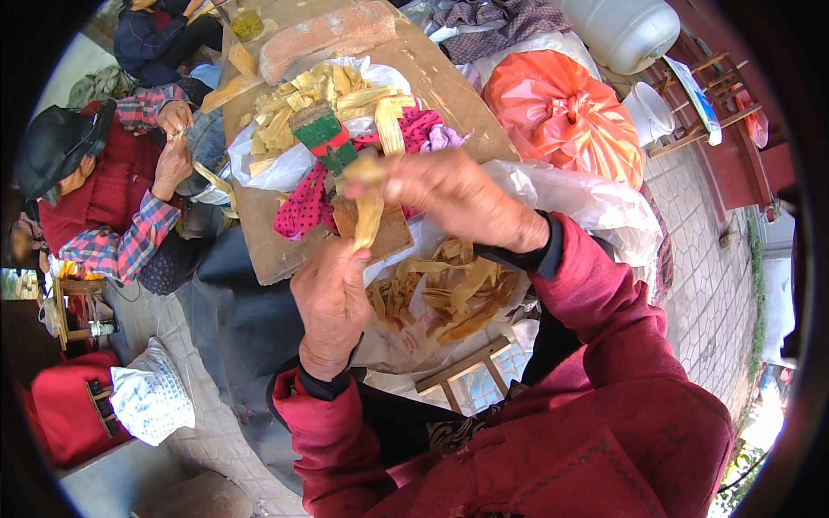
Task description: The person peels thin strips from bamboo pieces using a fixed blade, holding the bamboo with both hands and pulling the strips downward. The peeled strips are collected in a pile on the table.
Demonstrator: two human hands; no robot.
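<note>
Between my hands a pale yellow strip of dried plant fibre (368, 219) is stretched, perhaps a husk or leaf. My left hand (333, 301) pinches its lower end between thumb and fingers. At the upper end my right hand (463, 194), blurred, grips the strip near a folded yellow piece (364, 169). Just behind them stands a green-painted block with a red band (326, 138), by a brown wooden block (388, 234) at the table's near edge. Under my hands, in my lap area, a plastic sheet (388, 349) holds loose yellow-brown strips (453, 291).
On the wooden table (453, 97) lie a heap of folded strips (291, 110) on white plastic, a pink dotted cloth (301, 210) and a brick (330, 35). A tied orange bag (563, 116) stands at right. A co-worker (110, 194) at left handles another strip.
</note>
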